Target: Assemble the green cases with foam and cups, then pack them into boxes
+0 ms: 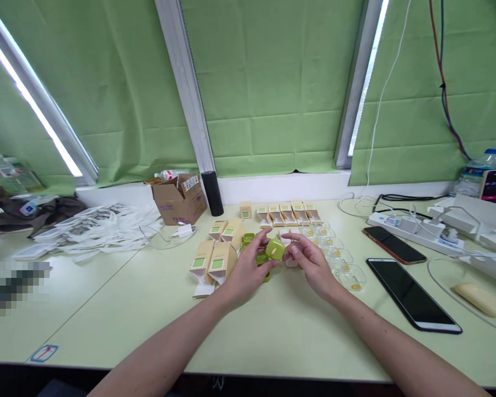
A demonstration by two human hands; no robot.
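Note:
My left hand [253, 266] is closed around a small green case [275, 250] with rounded corners, held above the middle of the table. Just right of the case, my right hand [311, 263] has its thumb and fingers pinched together; what is in them, if anything, is too small to make out. Partly hidden behind my left hand are more green cases [248, 238]. White pieces [291, 261] show behind my right fingertips. Rows of clear plastic covers [350, 277] with yellow spots lie beyond my right wrist. Left of my left hand stand open beige boxes [222, 263].
Several beige boxes [287, 214] line the back, near a black cylinder [212, 193] and a brown carton [179, 199]. White flat packaging [103, 229] is heaped at left. At right lie two phones [413, 295], a power strip [413, 234] and cables.

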